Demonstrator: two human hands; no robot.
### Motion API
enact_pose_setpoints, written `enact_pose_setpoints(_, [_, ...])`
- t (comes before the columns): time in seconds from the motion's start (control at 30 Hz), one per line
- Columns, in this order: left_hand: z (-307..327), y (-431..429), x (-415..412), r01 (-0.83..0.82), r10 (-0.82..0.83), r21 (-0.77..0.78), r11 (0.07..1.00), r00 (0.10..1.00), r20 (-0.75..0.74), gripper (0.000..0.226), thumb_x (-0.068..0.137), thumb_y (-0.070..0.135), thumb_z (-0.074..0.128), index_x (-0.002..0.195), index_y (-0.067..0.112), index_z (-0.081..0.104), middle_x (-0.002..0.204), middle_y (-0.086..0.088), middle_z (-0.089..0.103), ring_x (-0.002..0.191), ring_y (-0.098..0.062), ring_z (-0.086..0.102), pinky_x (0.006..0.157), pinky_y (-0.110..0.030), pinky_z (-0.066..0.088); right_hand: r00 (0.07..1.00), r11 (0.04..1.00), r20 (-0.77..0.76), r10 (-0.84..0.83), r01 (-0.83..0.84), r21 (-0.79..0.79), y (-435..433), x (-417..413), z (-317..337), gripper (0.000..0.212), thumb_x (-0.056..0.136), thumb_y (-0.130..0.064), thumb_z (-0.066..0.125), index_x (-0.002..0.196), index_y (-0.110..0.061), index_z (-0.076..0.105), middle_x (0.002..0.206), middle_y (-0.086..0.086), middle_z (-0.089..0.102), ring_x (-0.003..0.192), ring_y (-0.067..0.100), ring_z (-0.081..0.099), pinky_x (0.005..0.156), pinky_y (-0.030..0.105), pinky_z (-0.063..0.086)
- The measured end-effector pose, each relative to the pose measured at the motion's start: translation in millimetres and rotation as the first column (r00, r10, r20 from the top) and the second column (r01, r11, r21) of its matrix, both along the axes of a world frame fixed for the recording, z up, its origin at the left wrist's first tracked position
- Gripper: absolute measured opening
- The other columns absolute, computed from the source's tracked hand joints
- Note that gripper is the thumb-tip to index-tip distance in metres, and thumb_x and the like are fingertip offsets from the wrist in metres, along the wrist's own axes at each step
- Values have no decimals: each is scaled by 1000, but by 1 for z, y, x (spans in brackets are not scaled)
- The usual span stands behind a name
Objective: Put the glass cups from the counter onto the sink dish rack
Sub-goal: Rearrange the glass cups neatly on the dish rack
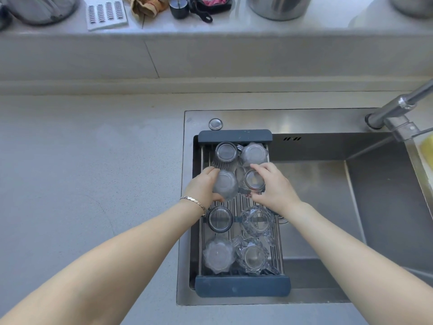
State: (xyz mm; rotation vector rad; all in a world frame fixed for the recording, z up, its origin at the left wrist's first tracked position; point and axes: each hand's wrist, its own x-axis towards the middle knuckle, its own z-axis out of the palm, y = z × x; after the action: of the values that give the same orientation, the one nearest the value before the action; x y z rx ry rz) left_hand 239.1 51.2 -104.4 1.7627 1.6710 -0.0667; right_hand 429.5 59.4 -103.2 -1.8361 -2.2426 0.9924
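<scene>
A dish rack (235, 135) with dark blue ends spans the left part of the sink. Several glass cups stand upside down on it in two columns. My left hand (202, 187) grips a frosted cup (226, 185) in the second row, left column. Beside it my right hand (273, 186) holds a clear cup (254, 181) in the same row, right column. Two cups (226, 152) sit behind them at the far end. Others stand nearer me, among them a dark-rimmed cup (220, 219) and a faceted cup (256, 221).
The grey counter (93, 172) stretches to the left of the steel sink (328, 195). A chrome faucet (398, 106) reaches in from the right. On the raised ledge behind stand metal pots (278, 5), a small dark cup (179, 8) and a white sheet (106, 12).
</scene>
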Motion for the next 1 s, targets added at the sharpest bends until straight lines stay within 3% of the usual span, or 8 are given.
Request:
enact_pose_setpoints(0.17, [-6,1,8,62,-60,16,998,994,-94,73,75,21,76,136,7,37,141,-9,41,119,-30,52,97,-40,48,1000,1000,14,1,-1,18,1,1,-1,69,77,-14,67,139,-14,37,127,6,46,112,21,49,82,21,34])
enact_pose_setpoints(0.33, [-2,-8,3,55,-51,50,997,996,-73,74,83,13,67,145,15,26,152,-2,28,127,-27,47,99,-40,48,999,999,-2,-53,53,1,-10,1,6,78,80,-17,69,144,-14,24,135,8,39,124,22,42,96,29,38])
enact_pose_setpoints(0.43, [16,-24,-4,-100,98,173,980,995,19,57,88,10,56,140,17,36,149,1,34,123,-24,51,94,-37,48,973,972,-81,-217,223,69,-29,9,21,67,82,-18,66,140,-12,32,132,10,41,125,23,40,102,30,34])
enact_pose_setpoints(0.5, [29,-39,-6,-213,196,192,958,975,104,47,88,20,57,133,17,45,139,2,46,114,-21,56,91,-34,50,962,964,-79,-260,263,32,-46,15,28,55,83,-21,65,132,-13,43,125,8,48,119,24,48,98,31,39])
enact_pose_setpoints(0.67, [32,-78,1,-61,60,-59,996,998,-22,70,78,46,65,138,29,34,141,8,41,122,-15,51,92,-34,49,968,953,204,-149,195,-230,-87,4,16,79,75,-55,65,138,-20,33,133,5,43,124,22,44,96,36,44])
enact_pose_setpoints(0.8, [19,-88,6,-58,58,-3,998,995,-81,68,80,34,63,139,31,31,140,8,42,118,-17,52,83,-33,51,938,954,295,-182,241,-179,-87,-11,6,80,74,-54,65,139,-27,27,128,7,40,111,25,54,83,36,50])
enact_pose_setpoints(0.9, [19,-84,8,-79,81,18,997,993,-82,63,79,28,63,136,27,36,134,5,48,113,-20,55,79,-31,50,949,978,305,-79,133,-161,-81,-14,5,79,75,-50,64,141,-32,24,144,1,33,116,25,53,87,36,49])
enact_pose_setpoints(1.0, [21,-78,7,-66,68,18,998,991,-119,63,79,27,63,136,26,36,136,4,47,113,-21,55,80,-33,51,941,981,334,47,20,-194,-70,-13,10,73,72,-50,65,135,-32,34,138,-1,46,115,24,56,89,36,49])
